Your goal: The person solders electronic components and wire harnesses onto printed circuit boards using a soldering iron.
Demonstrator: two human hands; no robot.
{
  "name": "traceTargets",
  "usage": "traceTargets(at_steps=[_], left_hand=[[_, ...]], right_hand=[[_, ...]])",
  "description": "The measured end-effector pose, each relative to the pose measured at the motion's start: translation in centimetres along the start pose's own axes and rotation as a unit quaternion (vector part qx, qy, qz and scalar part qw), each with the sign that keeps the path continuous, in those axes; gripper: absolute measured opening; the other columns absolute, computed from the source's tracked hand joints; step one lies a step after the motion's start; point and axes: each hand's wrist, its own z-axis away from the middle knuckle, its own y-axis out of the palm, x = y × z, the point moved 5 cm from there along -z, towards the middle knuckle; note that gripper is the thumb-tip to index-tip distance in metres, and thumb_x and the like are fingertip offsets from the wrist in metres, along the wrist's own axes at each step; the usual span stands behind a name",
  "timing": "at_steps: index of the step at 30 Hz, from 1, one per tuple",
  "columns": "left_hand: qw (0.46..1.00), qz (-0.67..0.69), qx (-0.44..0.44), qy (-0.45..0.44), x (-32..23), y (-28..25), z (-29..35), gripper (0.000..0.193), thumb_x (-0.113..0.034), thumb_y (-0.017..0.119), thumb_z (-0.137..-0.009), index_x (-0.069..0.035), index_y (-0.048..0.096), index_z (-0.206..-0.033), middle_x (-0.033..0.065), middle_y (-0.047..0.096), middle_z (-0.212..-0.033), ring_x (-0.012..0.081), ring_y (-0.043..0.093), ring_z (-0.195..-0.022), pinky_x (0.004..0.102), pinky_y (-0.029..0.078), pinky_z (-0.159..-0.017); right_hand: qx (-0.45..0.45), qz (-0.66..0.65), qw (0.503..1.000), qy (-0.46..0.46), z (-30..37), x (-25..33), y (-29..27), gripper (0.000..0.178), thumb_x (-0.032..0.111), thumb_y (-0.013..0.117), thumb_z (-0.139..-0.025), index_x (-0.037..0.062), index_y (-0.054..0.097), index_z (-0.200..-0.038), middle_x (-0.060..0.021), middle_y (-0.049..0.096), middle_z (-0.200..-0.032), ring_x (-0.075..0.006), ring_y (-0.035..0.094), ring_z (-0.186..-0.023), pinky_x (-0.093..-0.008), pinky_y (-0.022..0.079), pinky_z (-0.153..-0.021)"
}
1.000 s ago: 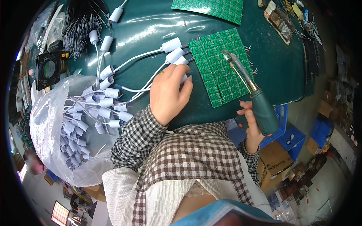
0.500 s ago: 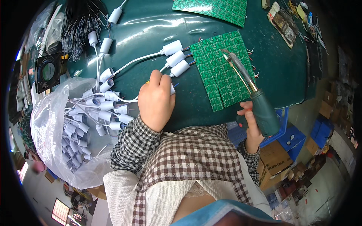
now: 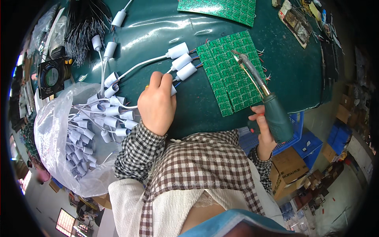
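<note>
My left hand point(image 3: 157, 103) is closed on a white cylindrical connector point(image 3: 173, 91), mostly covered by the fingers; a blue wire end sticks out of it. Just beyond lie several more white connectors point(image 3: 186, 72), their short coloured wires reaching the left edge of a green circuit board panel point(image 3: 227, 85). In my right hand point(image 3: 263, 128) is a soldering gun point(image 3: 276, 116) with a dark green handle. Its tip points up and left over the panel; whether it touches the board I cannot tell.
At left a clear plastic bag point(image 3: 53, 158) holds many white connectors on cables. Behind it are a black fan point(image 3: 51, 77) and a bundle of dark wires point(image 3: 87, 29). Another green panel point(image 3: 219, 10) lies at the far edge. A dirty block point(image 3: 294, 23) sits far right.
My left hand has moved slightly left with the connector, away from the panel. My right hand and the soldering gun stay nearly where they were.
</note>
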Motion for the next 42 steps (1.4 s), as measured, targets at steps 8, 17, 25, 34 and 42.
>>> traceTargets(at_steps=[8,17,25,34,42], left_hand=[[0.999,-0.005,0.009,0.044,-0.3,-1.1,-0.4,0.031,0.003,0.07,-0.07,-0.007,0.063,-0.098,0.0101,0.062,-0.094,0.0337,0.064,-0.074,0.0422,0.052,-0.063],[0.967,-0.093,-0.073,0.225,-1.7,-2.7,-5.4,0.036,0.005,0.068,-0.065,-0.009,0.064,-0.098,0.0051,0.062,-0.097,0.0272,0.061,-0.079,0.038,0.05,-0.067],[0.969,-0.061,-0.043,0.235,1.4,-0.8,-9.3,0.047,0.008,0.066,-0.07,-0.009,0.062,-0.113,0.009,0.06,-0.108,0.0337,0.065,-0.087,0.043,0.054,-0.07],[0.99,-0.093,-0.095,0.056,-0.5,-7.6,-5.3,0.043,-0.004,0.074,-0.082,-0.002,0.056,-0.121,0.0182,0.059,-0.111,0.0377,0.065,-0.092,0.0431,0.053,-0.075],[0.957,0.27,0.079,0.069,-1.2,2.1,-1.5,0.039,-0.014,0.078,-0.085,0.0,0.053,-0.111,0.0189,0.058,-0.098,0.0374,0.061,-0.088,0.0433,0.05,-0.076]], right_hand=[[0.024,-0.031,0.999,0.005,0.2,-0.9,-0.5,0.033,-0.001,0.072,-0.089,-0.0066,0.063,-0.121,-0.0161,0.071,-0.108,-0.021,0.07,-0.091,-0.0351,0.058,-0.08],[0.024,-0.036,0.999,0.006,0.1,-1.0,-0.4,0.034,-0.002,0.072,-0.089,-0.007,0.063,-0.121,-0.0166,0.071,-0.108,-0.0209,0.07,-0.089,-0.0346,0.059,-0.078],[0.038,0.002,0.999,0.007,0.2,-0.4,-0.4,0.031,0.0,0.073,-0.089,-0.0054,0.065,-0.119,-0.014,0.072,-0.107,-0.0164,0.069,-0.086,-0.0302,0.056,-0.073],[0.008,-0.026,1.0,0.001,-0.1,-1.0,-0.7,0.032,0.002,0.073,-0.089,-0.0036,0.063,-0.119,-0.0129,0.072,-0.106,-0.0124,0.068,-0.081,-0.0251,0.052,-0.065],[0.053,0.007,0.998,-0.025,0.1,-0.7,-0.3,0.041,0.0,0.073,-0.089,-0.0059,0.057,-0.126,-0.0176,0.071,-0.106,-0.0192,0.07,-0.086,-0.0318,0.058,-0.075]])
